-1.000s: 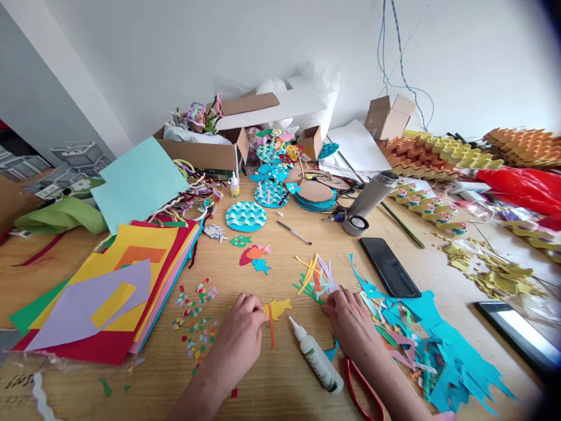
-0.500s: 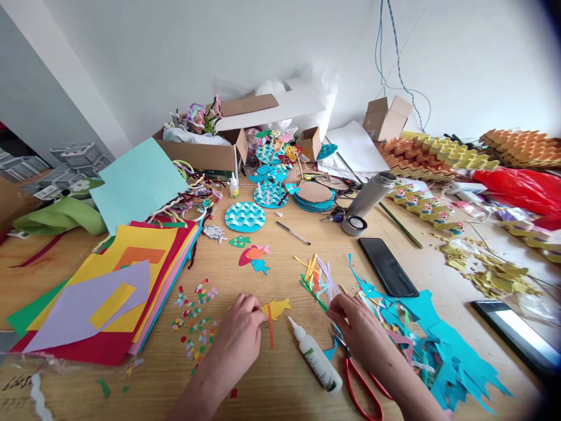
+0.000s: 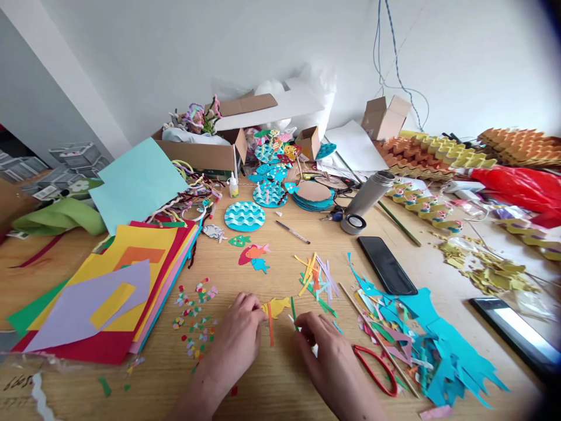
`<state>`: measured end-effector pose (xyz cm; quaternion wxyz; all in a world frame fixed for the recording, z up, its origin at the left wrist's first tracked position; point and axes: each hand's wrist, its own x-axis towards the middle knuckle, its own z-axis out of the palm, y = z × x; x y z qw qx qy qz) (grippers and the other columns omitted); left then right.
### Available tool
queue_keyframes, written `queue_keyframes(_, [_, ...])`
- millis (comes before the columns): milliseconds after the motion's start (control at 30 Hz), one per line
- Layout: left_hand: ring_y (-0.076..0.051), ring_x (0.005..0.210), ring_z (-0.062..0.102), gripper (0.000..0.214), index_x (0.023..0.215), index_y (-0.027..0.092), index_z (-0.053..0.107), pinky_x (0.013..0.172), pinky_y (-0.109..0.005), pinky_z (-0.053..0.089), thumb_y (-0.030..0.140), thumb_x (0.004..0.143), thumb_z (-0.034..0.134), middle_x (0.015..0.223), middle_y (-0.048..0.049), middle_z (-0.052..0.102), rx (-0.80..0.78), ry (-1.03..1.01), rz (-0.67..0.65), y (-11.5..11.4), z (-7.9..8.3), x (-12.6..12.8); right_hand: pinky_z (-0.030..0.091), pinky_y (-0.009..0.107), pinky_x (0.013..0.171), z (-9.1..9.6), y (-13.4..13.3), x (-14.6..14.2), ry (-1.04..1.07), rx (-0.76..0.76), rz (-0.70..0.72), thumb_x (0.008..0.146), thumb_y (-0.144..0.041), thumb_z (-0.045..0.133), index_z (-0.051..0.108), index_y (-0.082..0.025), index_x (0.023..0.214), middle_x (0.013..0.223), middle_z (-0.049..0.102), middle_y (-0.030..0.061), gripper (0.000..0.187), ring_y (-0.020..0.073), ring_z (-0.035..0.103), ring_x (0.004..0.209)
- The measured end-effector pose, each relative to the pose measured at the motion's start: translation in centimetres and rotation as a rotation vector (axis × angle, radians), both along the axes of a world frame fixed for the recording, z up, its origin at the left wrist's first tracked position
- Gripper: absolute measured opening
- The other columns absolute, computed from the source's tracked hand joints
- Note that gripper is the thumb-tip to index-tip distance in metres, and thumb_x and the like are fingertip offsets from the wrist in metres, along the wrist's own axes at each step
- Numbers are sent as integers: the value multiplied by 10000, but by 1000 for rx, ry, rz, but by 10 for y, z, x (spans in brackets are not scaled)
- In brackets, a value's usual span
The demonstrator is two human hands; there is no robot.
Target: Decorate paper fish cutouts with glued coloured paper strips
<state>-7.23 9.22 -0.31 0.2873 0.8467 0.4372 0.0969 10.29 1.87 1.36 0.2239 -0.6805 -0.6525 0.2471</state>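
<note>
My left hand has its fingers closed on the head end of a yellow paper fish lying on the table. An orange paper strip crosses the fish and hangs past its lower edge. Just right of the tail, my right hand pinches a thin green paper strip. That hand covers most of the white glue bottle; only its nozzle and a bit of the body show. Red-handled scissors lie right of the hand, their blades hidden.
Cut strips are heaped beyond my right hand. Blue paper scraps, a wooden stick and a black phone lie to the right. Paper dots and coloured sheets are on the left. Finished paper fish lie ahead.
My right hand has moved left from the strip heap to beside the yellow fish, bringing the green strip and now covering the glue bottle. The left hand stays on the fish.
</note>
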Motion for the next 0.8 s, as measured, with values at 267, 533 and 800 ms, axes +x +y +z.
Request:
queue_keyframes(267, [-195,987,458,393,907,233,700,866,-318,406,-15,793,417,958,-42,563,-10,5,4,0,-1,0,428,235,591,-9,2,-17,33,17,67,929,-157,371,555,-202,854,814,613,27,204,150,608,667])
queue_keyframes(533, [-193,972,459,356,840,213,689,858,-321,408,-2,806,407,930,-44,556,-1,-1,13,0,0,1,443,245,642,-23,2,-22,-77,-179,58,893,-75,419,617,-171,856,850,665,64,223,186,656,742])
queue_keyframes(800, [-198,987,460,342,842,203,671,869,-330,409,3,815,395,951,-48,558,6,-1,10,1,0,0,433,265,634,-23,2,-25,-209,-250,106,904,-91,425,632,-171,831,862,685,75,233,219,677,762])
